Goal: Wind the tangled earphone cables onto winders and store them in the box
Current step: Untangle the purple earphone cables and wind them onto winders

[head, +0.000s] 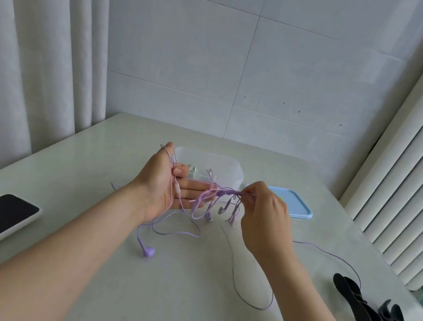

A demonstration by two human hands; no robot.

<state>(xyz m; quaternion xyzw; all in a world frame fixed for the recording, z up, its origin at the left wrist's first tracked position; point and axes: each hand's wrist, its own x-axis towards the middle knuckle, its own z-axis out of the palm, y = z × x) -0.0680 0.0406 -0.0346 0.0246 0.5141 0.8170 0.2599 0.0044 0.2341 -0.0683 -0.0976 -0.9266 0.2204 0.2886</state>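
Purple earphone cables (223,192) — thin, knotted; right hand (265,214) pinching the tangle; left hand (163,188) flat-fingered — thumb pinning a strand

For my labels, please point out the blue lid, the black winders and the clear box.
blue lid (295,205): head view, flat top.
black winders (353,304): head view, left winder.
clear box (234,171): head view, right wall.
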